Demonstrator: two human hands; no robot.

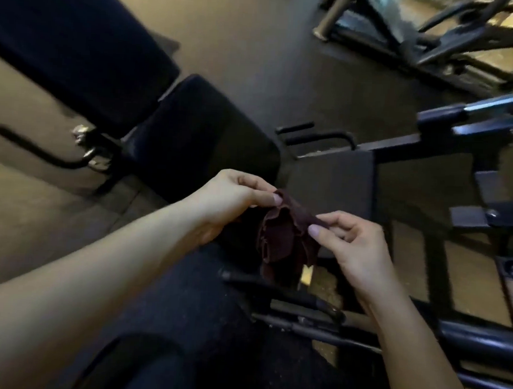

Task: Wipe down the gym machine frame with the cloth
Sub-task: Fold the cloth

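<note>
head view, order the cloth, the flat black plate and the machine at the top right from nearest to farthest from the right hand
1. cloth, pinched by the right hand
2. flat black plate, just beyond the hand
3. machine at the top right, far beyond both

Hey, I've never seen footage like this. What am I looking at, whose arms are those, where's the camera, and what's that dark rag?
This is one picture from a wide-angle camera worn on a person's head, looking down, so the bare arms are the wearer's own. The left hand and the right hand each pinch an edge of a dark reddish cloth, which hangs bunched between them. Around them are a gym machine's black padded seat, on the left, and its black metal frame, on the right and below. The cloth appears to be held clear of the frame, so wiping is not under way. The person's dark-clad legs fill the bottom.
</note>
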